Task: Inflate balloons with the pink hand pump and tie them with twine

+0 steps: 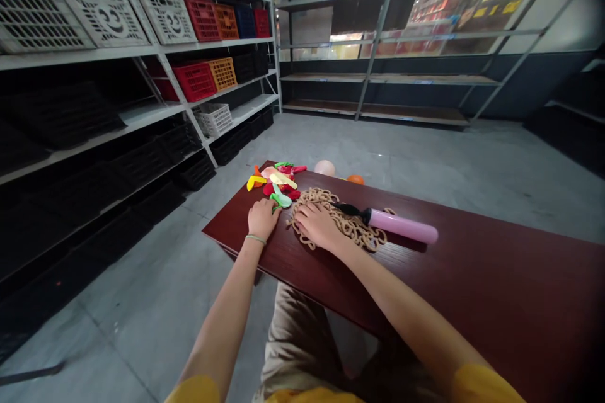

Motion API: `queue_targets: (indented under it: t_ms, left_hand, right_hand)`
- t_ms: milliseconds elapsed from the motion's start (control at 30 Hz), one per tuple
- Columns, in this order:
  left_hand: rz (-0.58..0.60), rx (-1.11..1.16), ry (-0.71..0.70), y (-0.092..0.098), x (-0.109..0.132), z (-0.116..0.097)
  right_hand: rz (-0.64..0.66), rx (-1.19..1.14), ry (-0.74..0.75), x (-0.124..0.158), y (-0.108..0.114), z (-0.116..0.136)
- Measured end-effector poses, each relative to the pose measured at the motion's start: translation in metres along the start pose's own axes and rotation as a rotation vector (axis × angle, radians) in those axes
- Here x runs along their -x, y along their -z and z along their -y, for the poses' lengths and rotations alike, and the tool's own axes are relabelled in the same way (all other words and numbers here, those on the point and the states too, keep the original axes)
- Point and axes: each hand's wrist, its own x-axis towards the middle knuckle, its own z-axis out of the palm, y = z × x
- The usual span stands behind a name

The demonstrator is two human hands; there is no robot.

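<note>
My left hand rests near the table's left end, its fingers closed on the end of a light green balloon. Just beyond it lies a loose heap of limp balloons in yellow, orange, pink, red and cream. Fingers apart, my right hand lies flat on a pile of tan, rope-like loops. A pink balloon pump with a black nozzle end lies across that pile, to the right of my right hand.
The dark red wooden table stretches to the right. Past its far edge show a pale pink balloon and an orange one. Shelving with plastic crates lines the left; a metal rack stands at the back.
</note>
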Motion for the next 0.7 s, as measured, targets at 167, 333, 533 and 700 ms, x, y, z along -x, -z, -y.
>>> queue_targets:
  t_ms: [167,333,533,700]
  left_hand:
    - [-0.033,0.341,-0.101,0.002,-0.002,-0.001]
    - [-0.039,0.787,0.044,0.007,-0.009,-0.037]
    - [0.258,1.542,0.195,0.005,-0.029,-0.114]
    - [0.43,1.909,0.278,-0.011,-0.046,-0.167]
  right_hand:
    - [0.026,-0.002,0.008,0.022,0.014,-0.013]
    - [0.033,-0.018,0.071,0.051,0.032,-0.026]
    - [0.012,-0.056,0.026,0.091,0.057,-0.044]
    - [-0.011,0.086,-0.169,0.137,0.075,-0.08]
